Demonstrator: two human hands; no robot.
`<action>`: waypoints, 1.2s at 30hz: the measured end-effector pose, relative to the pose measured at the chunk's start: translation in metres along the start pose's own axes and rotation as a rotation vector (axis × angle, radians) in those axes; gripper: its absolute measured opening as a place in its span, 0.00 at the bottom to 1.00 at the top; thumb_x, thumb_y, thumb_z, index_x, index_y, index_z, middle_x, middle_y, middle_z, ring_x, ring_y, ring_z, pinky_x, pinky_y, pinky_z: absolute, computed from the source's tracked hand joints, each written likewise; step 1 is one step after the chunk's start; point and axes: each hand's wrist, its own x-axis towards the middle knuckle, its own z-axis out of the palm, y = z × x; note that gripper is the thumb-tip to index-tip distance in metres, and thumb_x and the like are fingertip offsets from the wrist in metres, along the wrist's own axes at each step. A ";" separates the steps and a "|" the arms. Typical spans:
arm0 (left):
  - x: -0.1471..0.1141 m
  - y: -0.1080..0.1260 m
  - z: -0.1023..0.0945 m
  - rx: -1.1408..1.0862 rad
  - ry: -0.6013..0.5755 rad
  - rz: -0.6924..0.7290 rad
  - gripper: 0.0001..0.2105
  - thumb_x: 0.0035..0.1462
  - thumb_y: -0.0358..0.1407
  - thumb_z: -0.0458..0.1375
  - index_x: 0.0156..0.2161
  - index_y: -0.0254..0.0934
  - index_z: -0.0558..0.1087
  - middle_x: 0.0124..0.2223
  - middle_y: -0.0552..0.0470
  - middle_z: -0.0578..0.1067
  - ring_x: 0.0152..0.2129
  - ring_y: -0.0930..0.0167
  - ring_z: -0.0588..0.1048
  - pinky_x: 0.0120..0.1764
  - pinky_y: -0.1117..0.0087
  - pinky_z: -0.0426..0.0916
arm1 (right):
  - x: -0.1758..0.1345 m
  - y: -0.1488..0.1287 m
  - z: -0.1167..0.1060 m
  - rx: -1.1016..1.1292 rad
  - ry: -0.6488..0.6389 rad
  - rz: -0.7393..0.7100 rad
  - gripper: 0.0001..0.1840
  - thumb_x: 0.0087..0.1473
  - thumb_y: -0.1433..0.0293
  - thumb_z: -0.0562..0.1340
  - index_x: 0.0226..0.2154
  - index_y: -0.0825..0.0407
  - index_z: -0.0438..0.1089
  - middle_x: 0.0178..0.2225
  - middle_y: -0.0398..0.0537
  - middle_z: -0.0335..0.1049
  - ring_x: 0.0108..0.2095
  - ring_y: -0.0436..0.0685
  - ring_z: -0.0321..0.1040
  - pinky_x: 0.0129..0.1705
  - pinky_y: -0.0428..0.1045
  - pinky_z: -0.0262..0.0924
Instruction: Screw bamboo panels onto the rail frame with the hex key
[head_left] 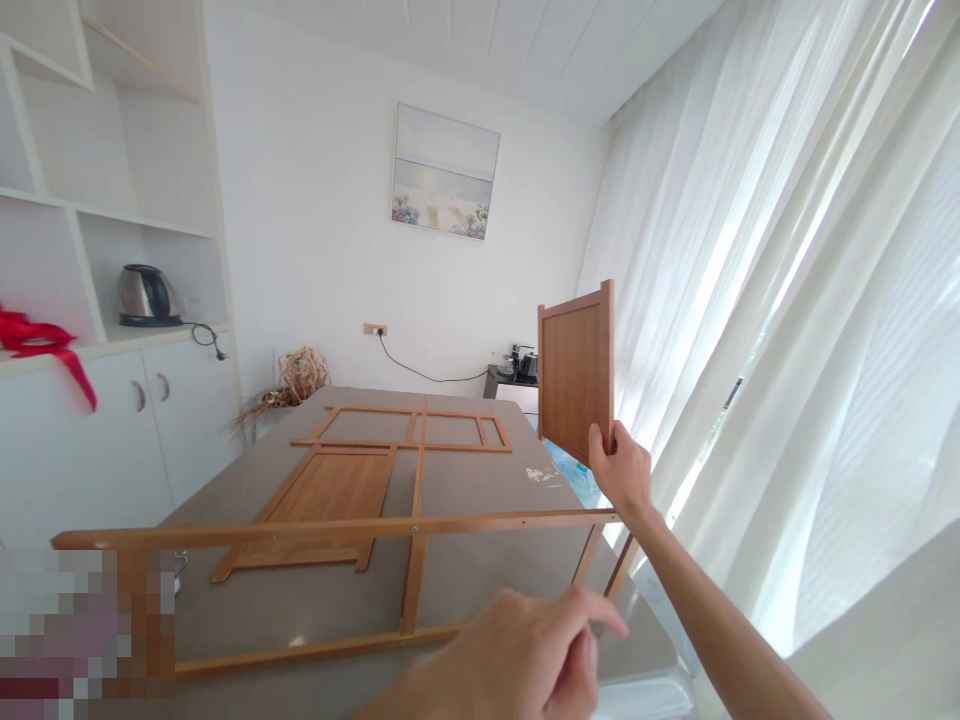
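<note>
My right hand point(621, 468) grips a brown wooden panel point(574, 375) by its lower corner and holds it up beyond the table's right side. In the lower middle, my left hand point(525, 650) is slightly blurred, its index finger stretched out and thumb apart, with nothing seen in it. Just beyond that hand a wooden frame point(480, 523) stands on edge, with a long top rail, a lower rail and uprights. A second wooden panel point(322, 495) lies flat behind this frame. Farther back, a flat frame with open sections point(371, 444) rests on the table.
The grey-brown table point(480, 480) fills the middle. Sheer white curtains point(750, 250) hang along the right. A white cabinet point(105, 430) with a kettle point(146, 295) and red ribbon point(37, 340) stands left. Dried stalks point(300, 375) sit near the table's far left corner.
</note>
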 end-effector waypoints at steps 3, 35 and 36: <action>0.031 0.047 -0.063 -0.055 0.284 0.160 0.17 0.64 0.28 0.45 0.52 0.43 0.72 0.27 0.57 0.73 0.22 0.76 0.71 0.31 0.76 0.66 | -0.007 -0.007 0.000 -0.007 0.119 -0.033 0.18 0.65 0.59 0.45 0.31 0.49 0.62 0.21 0.42 0.57 0.23 0.53 0.55 0.29 0.47 0.48; 0.096 0.058 -0.155 -0.235 0.677 -0.201 0.19 0.62 0.44 0.48 0.21 0.39 0.56 0.21 0.54 0.60 0.17 0.74 0.63 0.19 0.75 0.66 | -0.005 -0.022 -0.036 -0.135 0.147 -0.125 0.26 0.63 0.59 0.54 0.61 0.47 0.60 0.32 0.47 0.71 0.23 0.52 0.60 0.26 0.46 0.43; 0.105 0.051 -0.156 -0.295 0.698 -0.237 0.19 0.62 0.44 0.48 0.22 0.39 0.57 0.21 0.54 0.60 0.17 0.75 0.62 0.20 0.75 0.67 | -0.003 -0.024 -0.047 -0.097 0.152 -0.043 0.30 0.62 0.54 0.56 0.61 0.49 0.58 0.30 0.46 0.70 0.23 0.53 0.60 0.26 0.46 0.44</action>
